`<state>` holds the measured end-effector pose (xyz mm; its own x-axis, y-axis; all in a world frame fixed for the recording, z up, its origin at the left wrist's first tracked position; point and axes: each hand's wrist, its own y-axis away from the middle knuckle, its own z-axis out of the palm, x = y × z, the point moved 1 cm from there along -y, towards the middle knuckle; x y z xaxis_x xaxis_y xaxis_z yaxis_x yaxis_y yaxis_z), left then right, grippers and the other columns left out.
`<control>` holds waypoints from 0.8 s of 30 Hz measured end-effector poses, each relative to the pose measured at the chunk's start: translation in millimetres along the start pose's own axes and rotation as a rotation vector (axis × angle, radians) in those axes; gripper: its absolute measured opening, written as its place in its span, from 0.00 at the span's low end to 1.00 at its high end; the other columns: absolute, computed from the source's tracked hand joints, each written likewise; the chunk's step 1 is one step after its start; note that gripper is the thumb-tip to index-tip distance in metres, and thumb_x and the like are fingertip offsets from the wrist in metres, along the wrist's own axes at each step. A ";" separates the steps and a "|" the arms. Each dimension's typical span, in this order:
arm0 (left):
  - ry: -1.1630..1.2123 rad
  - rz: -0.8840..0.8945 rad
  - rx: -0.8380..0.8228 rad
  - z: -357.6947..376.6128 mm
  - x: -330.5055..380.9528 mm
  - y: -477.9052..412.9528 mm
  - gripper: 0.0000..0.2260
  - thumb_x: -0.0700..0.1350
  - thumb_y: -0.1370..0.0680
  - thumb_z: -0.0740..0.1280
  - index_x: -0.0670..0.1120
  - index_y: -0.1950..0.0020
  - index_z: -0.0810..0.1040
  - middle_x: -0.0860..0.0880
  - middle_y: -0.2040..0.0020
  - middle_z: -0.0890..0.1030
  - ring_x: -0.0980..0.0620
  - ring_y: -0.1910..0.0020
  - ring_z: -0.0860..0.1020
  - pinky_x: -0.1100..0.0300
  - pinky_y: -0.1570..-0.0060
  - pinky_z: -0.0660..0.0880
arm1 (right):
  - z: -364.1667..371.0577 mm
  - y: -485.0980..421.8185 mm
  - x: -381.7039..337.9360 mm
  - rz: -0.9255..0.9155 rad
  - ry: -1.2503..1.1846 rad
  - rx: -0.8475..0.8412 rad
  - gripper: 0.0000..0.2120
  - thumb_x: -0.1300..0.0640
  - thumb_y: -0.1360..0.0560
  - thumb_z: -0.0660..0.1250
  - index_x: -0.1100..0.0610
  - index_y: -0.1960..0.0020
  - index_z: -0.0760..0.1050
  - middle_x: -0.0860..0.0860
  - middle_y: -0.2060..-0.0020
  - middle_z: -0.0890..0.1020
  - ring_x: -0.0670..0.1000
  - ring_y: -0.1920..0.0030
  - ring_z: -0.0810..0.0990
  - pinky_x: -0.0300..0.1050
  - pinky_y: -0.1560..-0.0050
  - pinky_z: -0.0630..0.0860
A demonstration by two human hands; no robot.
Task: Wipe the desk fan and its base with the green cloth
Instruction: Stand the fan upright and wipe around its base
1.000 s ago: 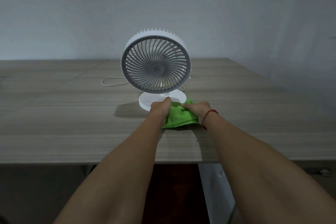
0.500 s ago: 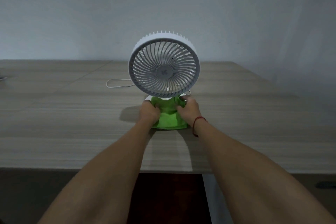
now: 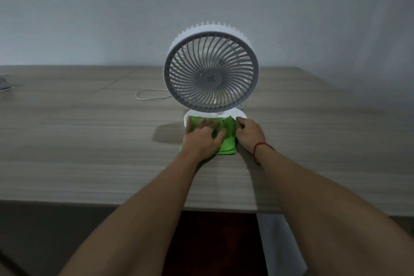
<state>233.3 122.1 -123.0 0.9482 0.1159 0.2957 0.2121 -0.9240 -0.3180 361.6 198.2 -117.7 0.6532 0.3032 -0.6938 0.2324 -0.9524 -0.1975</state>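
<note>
A white desk fan (image 3: 211, 67) with a grey spiral grille stands upright on the wooden desk (image 3: 89, 141), facing me. Its round white base (image 3: 240, 114) is mostly covered by the green cloth (image 3: 228, 141), which drapes from the base down onto the desk. My left hand (image 3: 201, 138) lies flat on the cloth with fingers spread, pressing it onto the base. My right hand (image 3: 249, 133) pinches the cloth's right edge beside the base; a red string circles that wrist.
The fan's white cable (image 3: 147, 94) loops on the desk behind and left of the fan. A grey object (image 3: 5, 84) lies at the desk's far left edge. A plain wall stands close behind. The desk's front edge runs below my forearms.
My left hand has gone from gripping the bunched cloth to lying flat with spread fingers on it. The cloth is now spread over the base. My view has shifted, so the fan sits further right.
</note>
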 end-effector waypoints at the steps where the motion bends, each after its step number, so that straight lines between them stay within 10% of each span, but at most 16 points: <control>1: -0.033 0.023 -0.046 0.5 -2.8 -2.5 0.28 0.64 0.21 0.52 0.52 0.25 0.66 0.50 0.23 0.66 0.53 0.22 0.58 0.46 0.23 0.41 | -0.1 -0.7 0.7 -0.002 -0.009 0.010 0.18 0.57 0.23 0.58 0.56 0.34 0.75 0.58 0.34 0.77 0.59 0.34 0.75 0.49 0.32 0.71; 7: -0.071 0.003 -0.203 -2.3 -29.9 -18.5 0.32 0.68 0.24 0.54 0.59 0.22 0.54 0.54 0.20 0.54 0.53 0.20 0.51 0.50 0.22 0.47 | 3.4 -0.9 -0.6 0.008 -0.027 0.035 0.17 0.58 0.23 0.58 0.54 0.37 0.77 0.57 0.35 0.78 0.60 0.34 0.75 0.50 0.33 0.72; 24: -0.042 -0.138 -0.181 0.3 -57.5 -68.0 0.29 0.66 0.22 0.53 0.54 0.24 0.64 0.43 0.23 0.64 0.41 0.26 0.65 0.49 0.28 0.61 | 1.4 -7.0 0.0 -0.010 -0.019 0.026 0.16 0.58 0.22 0.57 0.55 0.38 0.78 0.56 0.33 0.76 0.59 0.33 0.73 0.48 0.34 0.69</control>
<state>164.4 178.4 -118.6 0.9230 0.2571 0.2862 0.2981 -0.9482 -0.1096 358.9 204.9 -117.3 0.6371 0.3120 -0.7048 0.2195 -0.9500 -0.2220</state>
